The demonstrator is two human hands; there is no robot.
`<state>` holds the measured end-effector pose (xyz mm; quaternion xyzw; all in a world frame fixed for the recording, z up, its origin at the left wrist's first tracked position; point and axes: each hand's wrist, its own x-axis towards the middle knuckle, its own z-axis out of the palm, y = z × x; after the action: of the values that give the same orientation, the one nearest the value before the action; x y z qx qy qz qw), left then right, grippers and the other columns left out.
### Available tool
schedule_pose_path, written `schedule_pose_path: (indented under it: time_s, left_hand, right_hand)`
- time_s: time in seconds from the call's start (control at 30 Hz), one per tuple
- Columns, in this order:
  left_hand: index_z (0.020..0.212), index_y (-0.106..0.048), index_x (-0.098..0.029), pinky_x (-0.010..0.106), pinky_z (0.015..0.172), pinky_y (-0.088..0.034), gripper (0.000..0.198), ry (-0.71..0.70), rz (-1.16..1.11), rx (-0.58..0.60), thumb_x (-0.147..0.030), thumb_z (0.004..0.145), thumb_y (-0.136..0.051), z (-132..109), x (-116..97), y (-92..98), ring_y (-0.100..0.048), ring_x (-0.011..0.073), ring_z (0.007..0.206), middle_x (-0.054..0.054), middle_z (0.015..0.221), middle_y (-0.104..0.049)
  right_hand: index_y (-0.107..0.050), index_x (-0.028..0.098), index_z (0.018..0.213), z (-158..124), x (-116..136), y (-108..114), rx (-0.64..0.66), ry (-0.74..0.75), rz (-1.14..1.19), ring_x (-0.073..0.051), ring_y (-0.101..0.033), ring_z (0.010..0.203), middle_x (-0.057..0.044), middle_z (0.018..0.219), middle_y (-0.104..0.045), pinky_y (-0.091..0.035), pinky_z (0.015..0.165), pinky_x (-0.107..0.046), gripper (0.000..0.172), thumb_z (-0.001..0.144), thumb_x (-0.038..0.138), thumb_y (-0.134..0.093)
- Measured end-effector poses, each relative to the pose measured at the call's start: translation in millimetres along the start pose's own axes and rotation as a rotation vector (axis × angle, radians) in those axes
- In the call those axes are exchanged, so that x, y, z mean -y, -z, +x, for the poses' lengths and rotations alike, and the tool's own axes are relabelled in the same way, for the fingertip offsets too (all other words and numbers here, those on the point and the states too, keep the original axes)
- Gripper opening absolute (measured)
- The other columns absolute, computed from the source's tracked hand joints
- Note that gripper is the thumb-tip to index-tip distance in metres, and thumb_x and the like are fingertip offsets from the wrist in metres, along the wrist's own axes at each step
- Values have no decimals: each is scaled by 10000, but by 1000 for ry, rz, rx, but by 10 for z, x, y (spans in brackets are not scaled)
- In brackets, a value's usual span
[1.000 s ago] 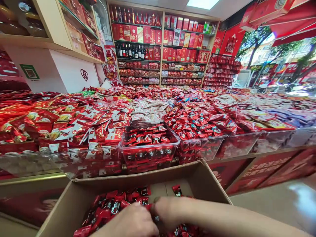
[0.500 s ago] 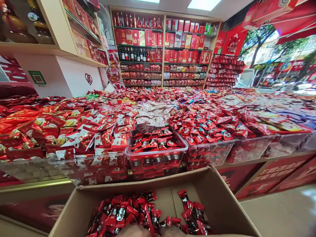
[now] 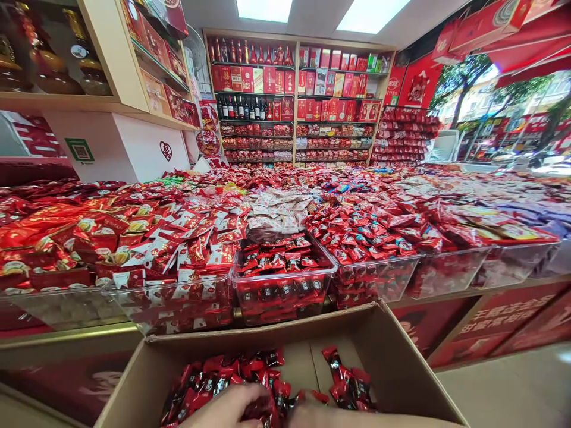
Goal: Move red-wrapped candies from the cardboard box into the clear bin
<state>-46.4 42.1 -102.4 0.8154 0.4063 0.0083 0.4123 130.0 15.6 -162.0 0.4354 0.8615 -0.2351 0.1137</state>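
Small red-and-black wrapped candies are lying in a loose heap on the floor of an open cardboard box, with a smaller cluster sitting apart toward the box's right side and bare cardboard showing between them. Just beyond the box, a clear plastic bin is holding the same kind of candy, flanked by other clear bins heaped with red packets across a wide display counter; shelves of red boxes and bottles are standing at the back. The left hand is resting on the heap at the bottom edge, fingers curling over several wrappers. The right hand is lying just beside it, mostly cut off, so its grip cannot be told.
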Motion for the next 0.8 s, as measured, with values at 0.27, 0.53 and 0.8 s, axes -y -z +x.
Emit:
schedule_pose_path:
  time_s: [0.27, 0.53, 0.8]
  left_hand:
    - [1235, -241, -180, 243, 535, -391, 637, -101, -847, 1, -286, 726, -609, -39, -324, -116, -565, 194, 699, 50, 829, -601]
    - [1223, -286, -157, 251, 540, -388, 592, -94, -938, -9, -354, 752, -586, -60, -473, -95, -588, 227, 752, 96, 877, -621]
    - [1101, -482, -290, 302, 783, -403, 355, -218, -292, -162, -274, 752, -546, -237, -674, 232, -500, 230, 928, -12, 998, -580]
  right_hand:
    - [-538, 155, 710, -463, 5, 970, -624, 19, 696, -101, -499, 597, -11, 656, -585, -382, 551, -200, 81, 712, 206, -475]
    - [-544, 121, 817, -545, -36, 1005, -434, 94, 1214, -72, -464, 524, 1, 643, -554, -378, 497, -196, 259, 685, 344, -560]
    - [-610, 152, 786, -992, 51, 1391, -615, 207, 603, -96, -521, 625, -11, 695, -605, -407, 582, -202, 183, 757, 288, -491]
